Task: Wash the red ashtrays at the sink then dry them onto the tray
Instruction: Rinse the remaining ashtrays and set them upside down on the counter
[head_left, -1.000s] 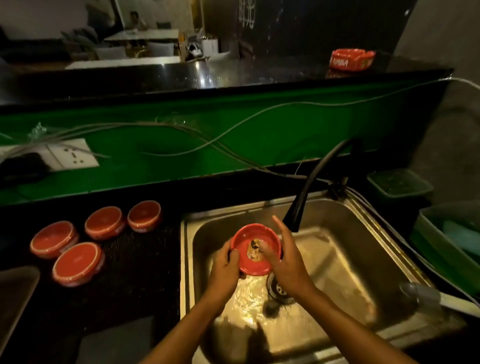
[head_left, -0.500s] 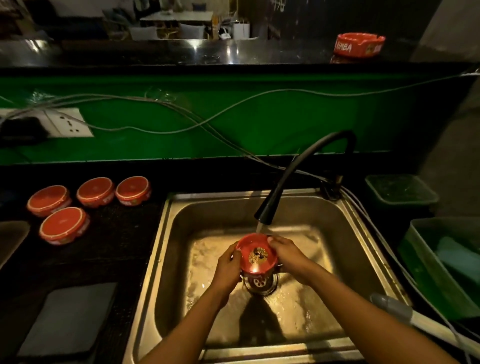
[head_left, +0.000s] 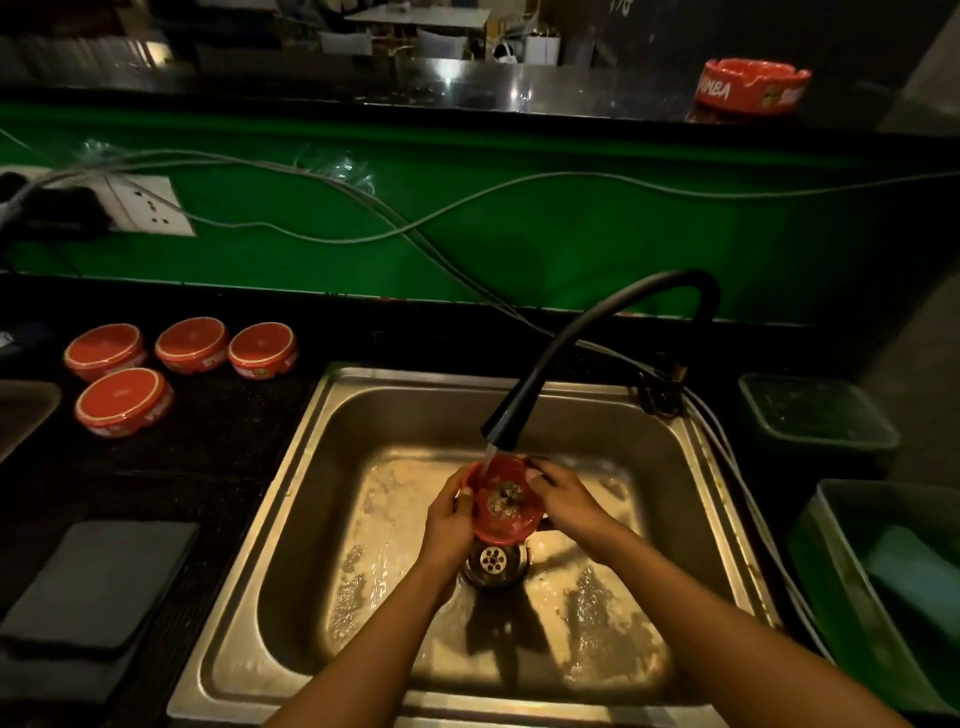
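Rinse step underway: red ashtray (head_left: 503, 501) held under tap (head_left: 500, 432) stream over sink (head_left: 291, 467); left hand (head_left: 451, 519) & right hand (head_left: 563, 499) each curl round its rim. Next: scrub out residue w/ fingers, then dry.

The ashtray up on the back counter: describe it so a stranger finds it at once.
Above the green wall behind the sink runs a dark shiny counter. At its far right stands the ashtray, upright with notched rim and white lettering, alone, unlike four lying upside-down left of the sink.
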